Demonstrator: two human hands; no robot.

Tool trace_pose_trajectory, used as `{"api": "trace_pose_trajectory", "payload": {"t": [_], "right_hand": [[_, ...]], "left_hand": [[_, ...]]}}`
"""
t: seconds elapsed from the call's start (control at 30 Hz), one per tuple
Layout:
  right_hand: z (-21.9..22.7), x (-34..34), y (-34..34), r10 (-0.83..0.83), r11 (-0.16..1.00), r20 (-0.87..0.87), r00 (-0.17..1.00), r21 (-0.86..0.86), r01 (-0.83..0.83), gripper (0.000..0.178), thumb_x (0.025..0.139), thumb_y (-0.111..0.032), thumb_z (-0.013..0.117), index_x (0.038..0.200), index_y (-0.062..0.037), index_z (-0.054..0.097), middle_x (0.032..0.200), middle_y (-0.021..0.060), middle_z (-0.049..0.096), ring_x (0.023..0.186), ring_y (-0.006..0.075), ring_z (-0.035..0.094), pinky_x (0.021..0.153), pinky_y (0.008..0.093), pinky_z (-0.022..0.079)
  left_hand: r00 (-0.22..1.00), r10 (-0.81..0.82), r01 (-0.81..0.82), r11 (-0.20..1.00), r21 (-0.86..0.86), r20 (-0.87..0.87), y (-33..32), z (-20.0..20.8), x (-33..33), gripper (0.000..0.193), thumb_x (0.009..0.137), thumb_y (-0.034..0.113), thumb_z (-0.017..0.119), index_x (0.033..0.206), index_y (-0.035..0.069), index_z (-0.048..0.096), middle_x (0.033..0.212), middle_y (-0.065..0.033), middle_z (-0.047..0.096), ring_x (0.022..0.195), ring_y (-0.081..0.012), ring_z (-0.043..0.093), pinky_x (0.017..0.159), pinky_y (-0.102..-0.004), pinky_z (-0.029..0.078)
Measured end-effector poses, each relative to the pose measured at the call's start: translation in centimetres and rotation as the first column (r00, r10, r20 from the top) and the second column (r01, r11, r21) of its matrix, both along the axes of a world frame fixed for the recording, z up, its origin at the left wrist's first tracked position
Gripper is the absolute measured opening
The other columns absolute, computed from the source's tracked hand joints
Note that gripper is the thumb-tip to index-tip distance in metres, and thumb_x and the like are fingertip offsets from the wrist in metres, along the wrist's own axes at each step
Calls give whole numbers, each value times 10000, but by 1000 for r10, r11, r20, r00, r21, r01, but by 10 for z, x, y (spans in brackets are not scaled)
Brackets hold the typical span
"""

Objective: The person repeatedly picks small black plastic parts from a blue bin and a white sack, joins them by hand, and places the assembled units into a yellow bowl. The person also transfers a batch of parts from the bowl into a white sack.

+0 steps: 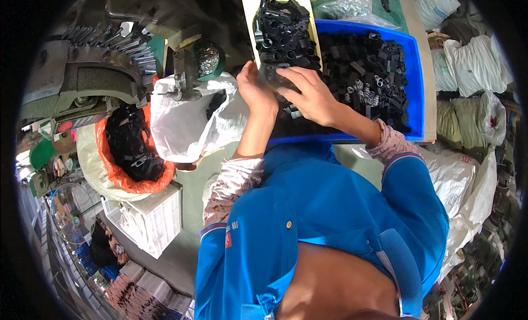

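My left hand (257, 95) and my right hand (312, 98) meet at the near end of a narrow cream tray (250, 7). Between them is a small black plastic part (269, 76), blurred, its exact shape unclear. The left fingers curl up around its left side, and the right thumb and fingers close over it from the right. Black tubular parts (284, 29) fill the tray just beyond. Under and beside my right hand lies a blue bin (419, 89) holding small black blocks (388, 59) and a cluster of metal springs (367, 94).
On the left stands a heavy machine (82, 72) with a row of metal rods. White sacking (176, 127) hangs beside my left forearm. An orange-lined sack (165, 177) holds black pieces. White sacks (467, 67) pile up on the right, and clear plastic bags (352, 9) lie behind the bin.
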State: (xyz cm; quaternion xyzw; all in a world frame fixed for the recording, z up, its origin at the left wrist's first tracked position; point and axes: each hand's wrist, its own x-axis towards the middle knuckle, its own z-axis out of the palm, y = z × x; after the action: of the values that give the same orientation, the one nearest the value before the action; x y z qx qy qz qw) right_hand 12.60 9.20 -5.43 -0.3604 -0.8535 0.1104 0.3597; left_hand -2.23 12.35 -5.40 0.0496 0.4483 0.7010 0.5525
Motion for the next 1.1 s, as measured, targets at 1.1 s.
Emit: {"api": "trace_pose_trajectory", "payload": {"t": [1.1], "right_hand": [[16,-91,-106,-661,745,-223,717,-307,592,189,881,19,573,1044,20,670,1010,208,672,917,351,673,794,369,536]], "left_hand": [[654,-348,667,684,295,-671,-7,-15,-86,336,900,36,650,1220,-4,555,1113,-99,617,884,-139,613,759,-265,524]]}}
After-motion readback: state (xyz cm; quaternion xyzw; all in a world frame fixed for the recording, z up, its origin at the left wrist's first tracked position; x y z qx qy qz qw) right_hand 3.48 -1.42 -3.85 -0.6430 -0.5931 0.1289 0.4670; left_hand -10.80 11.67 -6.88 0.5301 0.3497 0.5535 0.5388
